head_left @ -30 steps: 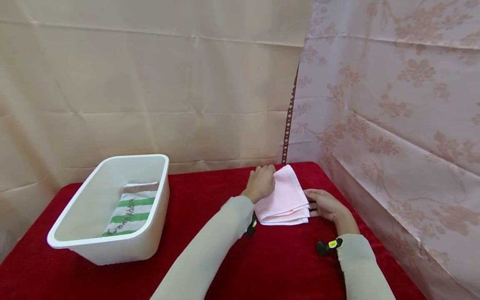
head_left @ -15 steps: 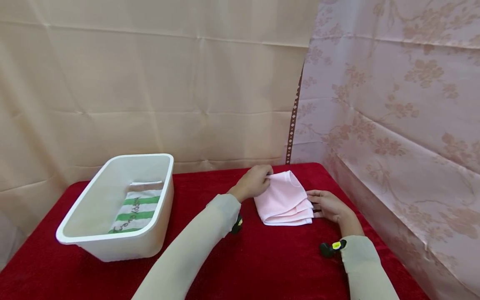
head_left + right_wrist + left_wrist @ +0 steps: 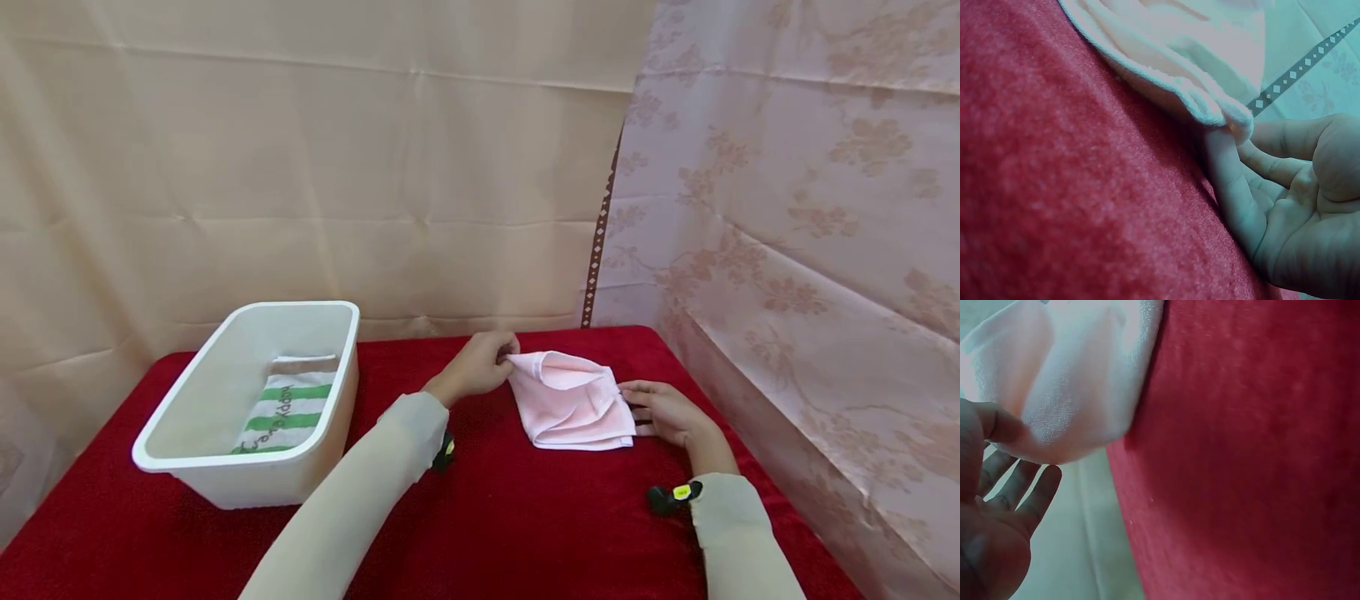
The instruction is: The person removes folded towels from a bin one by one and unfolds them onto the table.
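Note:
A pink towel point(image 3: 573, 408), folded in loose layers, lies on the red cloth with its far left part lifted and gaping. Thumb and fingers of my left hand point(image 3: 480, 362) pinch its far left corner. In the left wrist view the thumb lies on the towel point(image 3: 1066, 394) and the other fingers spread below its edge. My right hand point(image 3: 667, 412) is at the towel's right edge. The right wrist view has the layered edge point(image 3: 1191, 103) between thumb and fingers, with the fingertips partly hidden by the fabric.
To the left stands a white plastic tub point(image 3: 315, 475), holding a folded green-and-white striped towel point(image 3: 288, 412) with lettering. Red plush cloth point(image 3: 517, 525) covers the table. A beige curtain point(image 3: 337, 167) hangs behind, a floral pink one point(image 3: 810, 208) at the right.
My left hand has moved left, drawing the towel's upper layer with it, so the folds gape open. The right hand stays at the right edge. The head view has shifted slightly.

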### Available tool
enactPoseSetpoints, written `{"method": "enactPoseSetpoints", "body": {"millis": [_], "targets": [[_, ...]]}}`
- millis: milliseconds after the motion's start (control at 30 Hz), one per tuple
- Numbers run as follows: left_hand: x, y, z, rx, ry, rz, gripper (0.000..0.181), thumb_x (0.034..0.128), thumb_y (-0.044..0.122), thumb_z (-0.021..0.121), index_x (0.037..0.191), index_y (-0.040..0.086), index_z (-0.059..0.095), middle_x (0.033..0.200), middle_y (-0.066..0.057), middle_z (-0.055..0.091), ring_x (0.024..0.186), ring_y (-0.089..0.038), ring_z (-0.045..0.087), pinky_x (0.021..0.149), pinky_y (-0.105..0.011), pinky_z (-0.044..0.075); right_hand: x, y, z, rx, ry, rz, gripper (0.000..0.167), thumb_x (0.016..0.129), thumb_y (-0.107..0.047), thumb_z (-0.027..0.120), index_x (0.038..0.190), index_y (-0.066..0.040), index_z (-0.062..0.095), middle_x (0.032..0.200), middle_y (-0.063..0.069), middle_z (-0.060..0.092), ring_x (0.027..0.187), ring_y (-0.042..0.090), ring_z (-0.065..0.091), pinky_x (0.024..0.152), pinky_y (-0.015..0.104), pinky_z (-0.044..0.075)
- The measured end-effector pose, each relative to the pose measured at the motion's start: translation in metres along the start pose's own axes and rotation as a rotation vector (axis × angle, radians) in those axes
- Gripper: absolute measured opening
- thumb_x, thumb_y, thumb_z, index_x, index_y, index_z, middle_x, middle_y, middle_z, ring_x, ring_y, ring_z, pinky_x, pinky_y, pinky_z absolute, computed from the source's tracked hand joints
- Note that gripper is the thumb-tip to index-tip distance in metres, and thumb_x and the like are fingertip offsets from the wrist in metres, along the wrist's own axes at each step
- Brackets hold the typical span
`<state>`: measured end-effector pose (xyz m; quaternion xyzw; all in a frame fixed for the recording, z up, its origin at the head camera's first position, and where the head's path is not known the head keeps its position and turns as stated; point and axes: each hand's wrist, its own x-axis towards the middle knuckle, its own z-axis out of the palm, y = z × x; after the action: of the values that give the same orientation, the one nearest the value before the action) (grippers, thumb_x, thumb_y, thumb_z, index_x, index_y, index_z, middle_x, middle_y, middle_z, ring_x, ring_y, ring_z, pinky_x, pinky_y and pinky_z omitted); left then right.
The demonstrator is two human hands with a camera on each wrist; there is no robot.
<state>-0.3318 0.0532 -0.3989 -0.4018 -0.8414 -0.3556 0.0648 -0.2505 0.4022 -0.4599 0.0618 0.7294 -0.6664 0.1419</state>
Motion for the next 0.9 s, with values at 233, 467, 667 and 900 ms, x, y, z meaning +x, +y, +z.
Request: {"method": "enactPoseSetpoints", "body": {"millis": [233,467,667,900], "targets": [[-0.021,-0.016,-0.003,-0.101,0.076,-0.139,0.013,0.0851,-0.003,0.064,0.085,0.009,0.062,0.077,0.0,0.06,0.073,-0.013,0.052,0.066,-0.025,0.047,-0.003,0.0,-0.003,-0.005,-0.026,-0.001,0.034,0.108,-0.017,0.051,0.138,-0.001,0.057,0.11,0.002,0.069,0.096,0.02,0.07,0.083,0.044,0.06],[-0.042,-0.039,-0.006,-0.199,0.108,-0.24,0.016,0.0838,-0.008,0.064,0.084,0.007,0.062,0.081,-0.003,0.066,0.078,-0.015,0.058,0.071,-0.028,0.049,-0.001,0.0,0.0,-0.026,-0.006,0.014,0.039,0.108,-0.018,0.052,0.141,0.002,0.053,0.109,0.002,0.069,0.096,0.02,0.069,0.082,0.044,0.061],[-0.053,-0.051,-0.013,-0.125,0.069,-0.359,0.013,0.0851,-0.004,0.069,0.087,0.008,0.066,0.09,-0.005,0.069,0.088,-0.018,0.064,0.078,-0.031,0.053,0.0,-0.002,-0.001,-0.028,-0.004,0.014,0.041,0.107,-0.019,0.053,0.142,0.002,0.053,0.108,0.001,0.069,0.095,0.02,0.07,0.082,0.043,0.061],[-0.062,-0.06,-0.019,-0.089,0.06,-0.412,0.011,0.0819,-0.005,0.072,0.086,0.005,0.07,0.085,-0.006,0.071,0.081,-0.019,0.06,0.075,-0.031,0.05,-0.002,-0.003,0.0,-0.021,0.007,0.022,0.037,0.108,-0.018,0.051,0.14,0.0,0.056,0.11,0.002,0.069,0.096,0.021,0.07,0.084,0.045,0.06]]}}
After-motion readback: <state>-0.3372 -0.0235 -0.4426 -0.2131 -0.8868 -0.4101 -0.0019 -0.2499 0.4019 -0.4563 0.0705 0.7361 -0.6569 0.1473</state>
